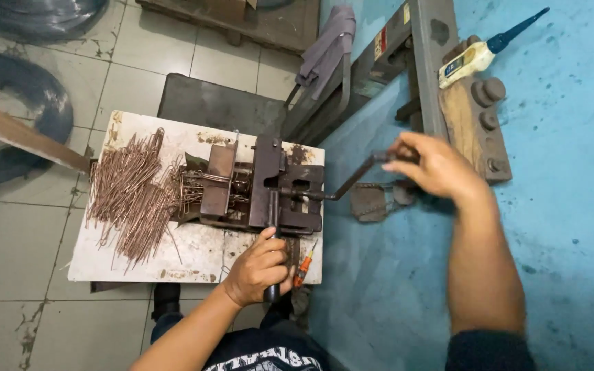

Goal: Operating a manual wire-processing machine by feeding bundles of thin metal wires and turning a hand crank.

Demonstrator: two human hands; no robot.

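My left hand clenches the bending jig's black lever; my right hand grasps its crank handle, copper wire pieces beside

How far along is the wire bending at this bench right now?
Done: a large pile of bent copper-coloured wire pieces lies on the white board. In hand: the left hand grips the dark lever at the bending jig, the right hand holds the crank handle. Left: cannot tell; dark wire coils lie on the floor.
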